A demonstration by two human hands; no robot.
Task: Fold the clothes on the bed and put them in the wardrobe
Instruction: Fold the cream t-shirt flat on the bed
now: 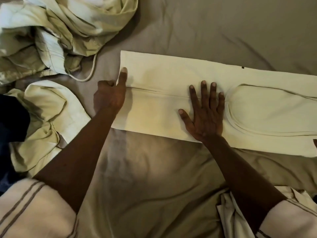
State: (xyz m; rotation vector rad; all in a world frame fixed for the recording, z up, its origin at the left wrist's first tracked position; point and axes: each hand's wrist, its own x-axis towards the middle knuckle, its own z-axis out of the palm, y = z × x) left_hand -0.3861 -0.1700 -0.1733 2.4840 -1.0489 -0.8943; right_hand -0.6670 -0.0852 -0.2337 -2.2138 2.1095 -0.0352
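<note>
Striped sleeves (pixel 34 208) nearest | right hand (pixel 205 115) is pressing spread on cream garment (pixel 163 74) | left hand (pixel 109 96) is touching its end, grip unclear | likely soft, light: take end corners

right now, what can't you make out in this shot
- Head view: the folded garment runs off the right edge; its far end is unseen.
- Left hand: curled fingers at the garment's end; whether they pinch cloth is unclear.
- Crumpled pile: cut by top and left edges; item count unclear.
- Dark shape at left edge: too dim to identify.
- Wardrobe: out of frame.
</note>
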